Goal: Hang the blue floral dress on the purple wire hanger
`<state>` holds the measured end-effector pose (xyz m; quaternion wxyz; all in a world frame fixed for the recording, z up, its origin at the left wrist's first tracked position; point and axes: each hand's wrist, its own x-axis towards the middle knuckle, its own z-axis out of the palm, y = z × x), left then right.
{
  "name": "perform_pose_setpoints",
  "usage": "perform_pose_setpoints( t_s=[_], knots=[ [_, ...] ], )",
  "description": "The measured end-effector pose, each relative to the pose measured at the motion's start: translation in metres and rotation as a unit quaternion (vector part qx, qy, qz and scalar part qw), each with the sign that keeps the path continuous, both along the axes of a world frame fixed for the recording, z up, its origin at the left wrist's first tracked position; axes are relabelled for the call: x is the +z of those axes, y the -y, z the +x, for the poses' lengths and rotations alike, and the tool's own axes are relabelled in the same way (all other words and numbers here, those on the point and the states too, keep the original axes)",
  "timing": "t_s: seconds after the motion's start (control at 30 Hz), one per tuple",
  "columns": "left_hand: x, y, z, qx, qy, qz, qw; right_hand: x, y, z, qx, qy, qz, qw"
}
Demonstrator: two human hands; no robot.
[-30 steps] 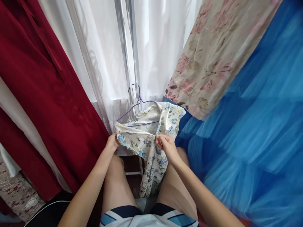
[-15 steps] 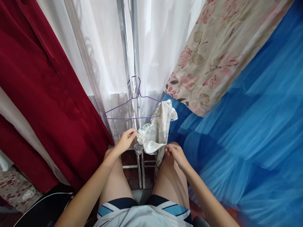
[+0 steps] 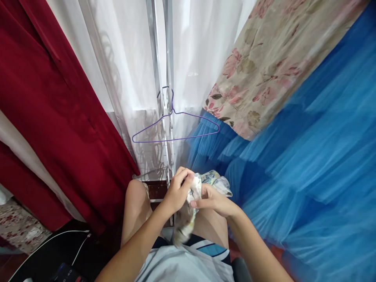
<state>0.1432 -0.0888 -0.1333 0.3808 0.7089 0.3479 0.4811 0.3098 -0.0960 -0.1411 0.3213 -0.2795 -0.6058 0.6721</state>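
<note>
A white floral garment (image 3: 194,192) is bunched up between my two hands, close above my lap. My left hand (image 3: 179,188) pinches its upper edge from the left. From the right, my right hand (image 3: 213,199) grips it with thumb and fingers. One part of the cloth spreads out behind the right hand, and another dangles down, blurred, toward my shorts. Beyond the hands, a purple wire hanger (image 3: 176,139) hangs bare on a metal stand (image 3: 169,47). The garment's full shape is hidden by its folds and my hands.
White curtains (image 3: 126,58) hang behind the stand. Red cloth (image 3: 73,137) drapes on the left, with a dark round surface (image 3: 38,250) bearing a cable and a phone-like device below it. On the right hang a beige floral cloth (image 3: 264,74) and blue tulle (image 3: 282,176).
The garment has come off the hanger's right end and moved down toward my lap. Both hands have drawn together around it. The hanger now hangs with its whole outline showing.
</note>
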Motion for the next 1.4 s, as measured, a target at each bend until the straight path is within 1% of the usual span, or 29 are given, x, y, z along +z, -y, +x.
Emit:
perform_pose_setpoints(
  t_s=[0.07, 0.1, 0.13, 0.2, 0.27, 0.3, 0.37, 0.43, 0.5, 0.53, 0.57, 0.63, 0.7, 0.73, 0.8, 0.87, 0.97, 1.03, 1.1, 1.13, 1.2, 1.27, 1.33, 1.4],
  knots=[
    [-0.008, 0.002, -0.01, -0.085, -0.02, -0.05, 0.995, 0.008, 0.004, 0.004, -0.079, -0.042, -0.014, 0.996],
    [-0.013, 0.003, -0.015, -0.121, -0.036, -0.072, 0.989, 0.011, 0.006, 0.006, -0.117, -0.065, -0.023, 0.991],
    [-0.018, 0.005, -0.02, -0.144, -0.054, -0.089, 0.984, 0.015, 0.006, 0.01, -0.153, -0.084, -0.032, 0.984],
    [-0.028, 0.01, -0.028, -0.153, -0.082, -0.101, 0.98, 0.021, 0.007, 0.015, -0.212, -0.101, -0.05, 0.971],
    [-0.033, 0.015, -0.03, -0.134, -0.071, -0.084, 0.985, 0.025, 0.009, 0.018, -0.253, -0.093, -0.065, 0.961],
    [-0.034, 0.018, -0.029, -0.121, -0.05, -0.072, 0.989, 0.025, 0.01, 0.017, -0.259, -0.087, -0.074, 0.959],
    [-0.033, 0.022, -0.024, -0.111, 0.0, -0.067, 0.992, 0.025, 0.012, 0.015, -0.24, -0.077, -0.09, 0.964],
    [-0.028, 0.023, -0.019, -0.147, 0.013, -0.095, 0.984, 0.024, 0.015, 0.013, -0.209, -0.069, -0.091, 0.971],
    [-0.024, 0.02, -0.019, -0.177, -0.018, -0.111, 0.978, 0.024, 0.019, 0.016, -0.187, -0.051, -0.077, 0.978],
    [-0.022, 0.016, -0.022, -0.169, -0.041, -0.101, 0.98, 0.025, 0.02, 0.019, -0.182, -0.038, -0.065, 0.98],
    [-0.019, 0.011, -0.028, -0.143, -0.066, -0.079, 0.984, 0.027, 0.022, 0.023, -0.182, -0.025, -0.05, 0.982],
    [-0.014, -0.001, -0.046, -0.062, -0.122, -0.01, 0.991, 0.032, 0.024, 0.032, -0.188, 0.003, -0.013, 0.982],
    [-0.008, -0.014, -0.07, -0.001, -0.194, 0.05, 0.98, 0.038, 0.024, 0.04, -0.196, 0.041, 0.037, 0.979],
    [-0.006, -0.019, -0.085, 0.012, -0.232, 0.07, 0.97, 0.041, 0.022, 0.042, -0.203, 0.07, 0.073, 0.974],
    [0.0, -0.029, -0.116, 0.012, -0.296, 0.094, 0.951, 0.045, 0.015, 0.047, -0.226, 0.142, 0.163, 0.95],
    [0.006, -0.035, -0.149, 0.015, -0.348, 0.122, 0.929, 0.05, 0.001, 0.051, -0.254, 0.196, 0.249, 0.914],
    [0.019, -0.046, -0.195, 0.062, -0.429, 0.179, 0.883, 0.059, -0.031, 0.052, -0.275, 0.227, 0.327, 0.875],
    [0.032, -0.058, -0.221, 0.093, -0.479, 0.212, 0.847, 0.066, -0.056, 0.044, -0.261, 0.253, 0.388, 0.847],
    [0.046, -0.075, -0.243, 0.119, -0.509, 0.235, 0.82, 0.074, -0.083, 0.029, -0.247, 0.295, 0.452, 0.805],
    [0.054, -0.086, -0.252, 0.139, -0.512, 0.241, 0.813, 0.078, -0.096, 0.02, -0.248, 0.32, 0.476, 0.781],
    [0.067, -0.108, -0.264, 0.189, -0.492, 0.24, 0.815, 0.084, -0.122, 0.001, -0.261, 0.379, 0.495, 0.737],
    [0.078, -0.127, -0.268, 0.213, -0.447, 0.233, 0.837, 0.086, -0.143, -0.013, -0.264, 0.441, 0.485, 0.708],
    [0.085, -0.142, -0.262, 0.197, -0.399, 0.229, 0.866, 0.084, -0.156, -0.021, -0.256, 0.482, 0.47, 0.694],
    [0.087, -0.149, -0.248, 0.168, -0.359, 0.22, 0.891, 0.079, -0.159, -0.023, -0.25, 0.491, 0.468, 0.691]
  ],
)
